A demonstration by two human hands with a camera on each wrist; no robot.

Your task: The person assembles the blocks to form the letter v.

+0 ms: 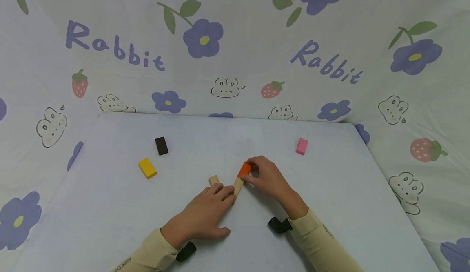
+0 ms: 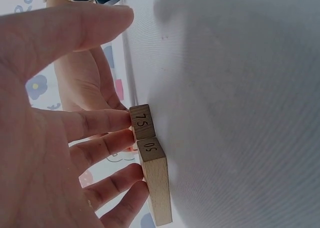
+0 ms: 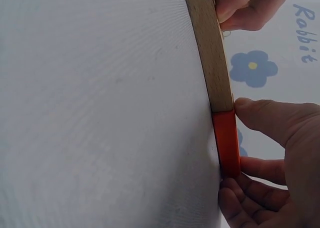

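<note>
Two plain wooden blocks meet at their near ends, one on the left (image 1: 213, 180) and one on the right (image 1: 238, 186). In the left wrist view their end faces carry the marks "50" on one block (image 2: 158, 185) and "75" on the other (image 2: 142, 122). My left hand (image 1: 207, 212) rests its extended fingertips on both, thumb held away. An orange block (image 1: 244, 169) lies end to end with the right wooden block (image 3: 212, 53). My right hand (image 1: 269, 178) pinches the orange block (image 3: 227, 144) between thumb and fingers.
A black block (image 1: 161, 146) and a yellow block (image 1: 147, 168) lie on the left of the white table (image 1: 92, 206). Toward the back right is a pink block (image 1: 302, 146). A patterned cloth (image 1: 242, 51) hangs behind the table.
</note>
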